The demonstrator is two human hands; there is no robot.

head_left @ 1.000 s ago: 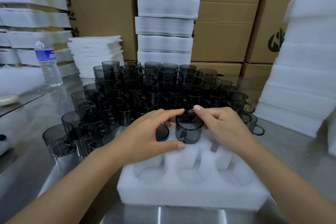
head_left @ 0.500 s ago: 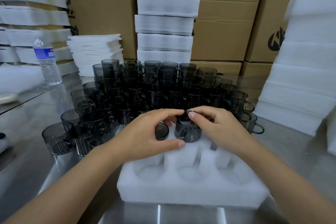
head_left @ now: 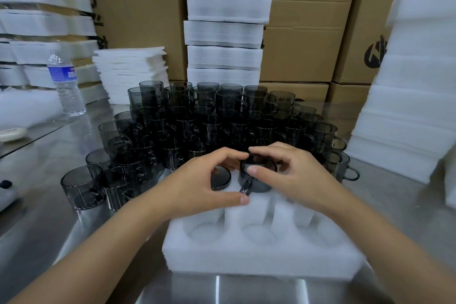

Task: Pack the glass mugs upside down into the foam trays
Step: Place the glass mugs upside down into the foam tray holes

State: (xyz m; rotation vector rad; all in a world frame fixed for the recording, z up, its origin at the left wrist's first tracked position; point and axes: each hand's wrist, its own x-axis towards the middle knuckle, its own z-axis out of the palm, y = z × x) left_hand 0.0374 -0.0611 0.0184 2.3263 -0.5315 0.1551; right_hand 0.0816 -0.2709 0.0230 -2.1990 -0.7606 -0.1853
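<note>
A white foam tray [head_left: 259,256] lies in front of me on the steel table. One smoky glass mug [head_left: 220,178] sits upside down in its back left pocket. A second glass mug [head_left: 262,184], base up and handle toward me, sits partly sunk in the back middle pocket. My right hand [head_left: 299,180] grips it, thumb pressed on its base. My left hand [head_left: 199,186] arches over the first mug, index finger and thumb touching the second mug's left side. The three front pockets are bare. A crowd of upright mugs [head_left: 209,126] stands behind the tray.
Stacks of foam trays [head_left: 224,32] rise at the back, at the left [head_left: 44,24] and at the right [head_left: 414,81]. A pile of foam sheets [head_left: 130,69] and a water bottle [head_left: 65,84] stand at the back left. Cardboard boxes [head_left: 306,39] line the wall.
The mug between my hands has gone lower into the back middle pocket. My right thumb has moved onto its base. My left hand has stayed in place.
</note>
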